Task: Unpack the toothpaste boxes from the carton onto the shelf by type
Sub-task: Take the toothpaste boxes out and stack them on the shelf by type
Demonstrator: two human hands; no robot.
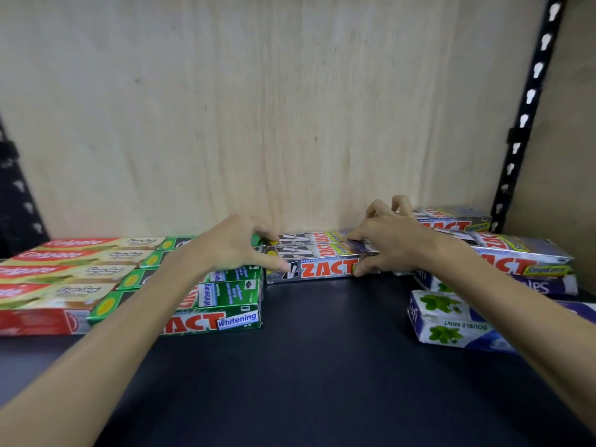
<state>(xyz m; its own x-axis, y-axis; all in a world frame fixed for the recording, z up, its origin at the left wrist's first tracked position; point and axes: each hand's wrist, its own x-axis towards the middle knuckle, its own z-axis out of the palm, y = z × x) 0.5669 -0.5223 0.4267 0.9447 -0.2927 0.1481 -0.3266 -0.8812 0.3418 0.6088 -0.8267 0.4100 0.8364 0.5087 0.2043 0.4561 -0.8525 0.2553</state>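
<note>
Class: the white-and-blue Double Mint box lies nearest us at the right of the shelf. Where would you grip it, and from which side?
Grip the Double Mint box across its long sides near its left end, coming from the front. It lies flat on the dark shelf, with that end open to bare shelf; its right end runs out of view.

A pale plywood back panel (258, 108), marked with faint vertical grain, is seen behind and above the hands. A black slotted upright (529, 114) is seen to the right of the right hand, leaning up toward the top corner, with a small black clip fixed about halfway along it. Another dark slotted upright (19, 201) is seen far to the left of the left hand, blurred at the frame's edge.
</note>
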